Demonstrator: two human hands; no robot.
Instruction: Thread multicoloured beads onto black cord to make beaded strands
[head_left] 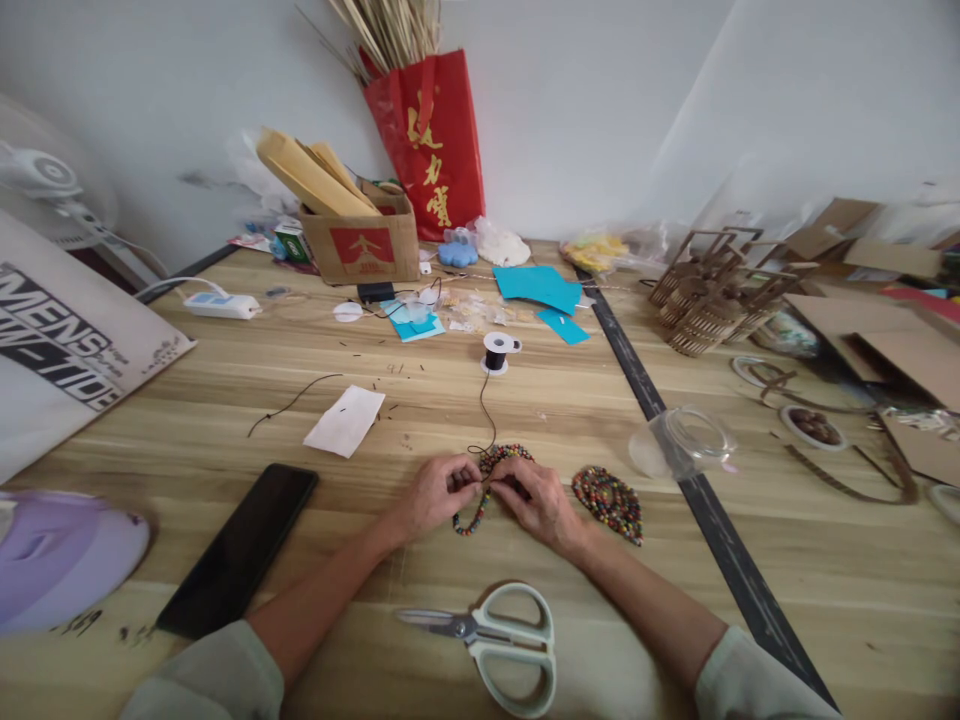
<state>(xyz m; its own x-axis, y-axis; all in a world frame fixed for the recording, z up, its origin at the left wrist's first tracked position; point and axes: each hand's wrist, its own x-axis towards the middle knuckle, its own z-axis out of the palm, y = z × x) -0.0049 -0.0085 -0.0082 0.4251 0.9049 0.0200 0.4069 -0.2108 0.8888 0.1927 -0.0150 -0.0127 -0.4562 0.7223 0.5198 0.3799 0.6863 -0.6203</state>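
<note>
My left hand (436, 493) and my right hand (536, 500) meet at the middle of the wooden table (225, 410), both pinched on a string of small coloured beads (480, 500) that loops between and under them. A thin black thread (487, 405) runs from the beads up to a black spool (496, 352). A flat oval of woven coloured beads (609, 501) lies just right of my right hand. White-handled scissors (502, 640) lie shut near the front edge, between my forearms.
A black phone (240, 548) lies at the left, a white paper slip (345, 420) behind it. A clear plastic jar (686, 442) lies on its side at the right. A cardboard box (364, 235), a red bag (431, 140), teal paper (540, 287) and wooden cut-outs (709, 290) crowd the back.
</note>
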